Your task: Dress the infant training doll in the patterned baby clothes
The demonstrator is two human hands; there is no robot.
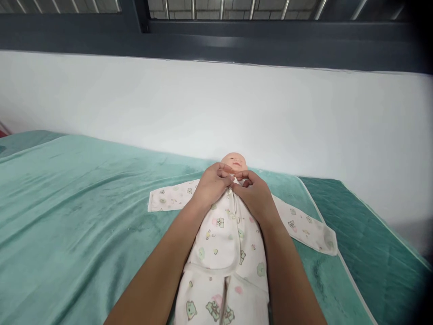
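A baby doll [236,160] lies on its back, dressed in a white baby top [211,237] printed with small bears, its long sleeves spread out to both sides. Below the top's rounded hem are matching printed trousers [199,298]. My left hand [214,183] pinches the front of the top's collar just under the doll's chin. Facing it, my right hand [253,192] has thumb and fingers closed on the other side of the same collar. My fingertips nearly meet and hide the fastening there. A front seam runs down from them.
Under the doll spreads a rumpled green blanket [101,212]. A darker green cover [365,234] shows at the right. Behind the bed rises a white wall [216,108], topped by a dark window frame [237,43] with metal bars [221,10].
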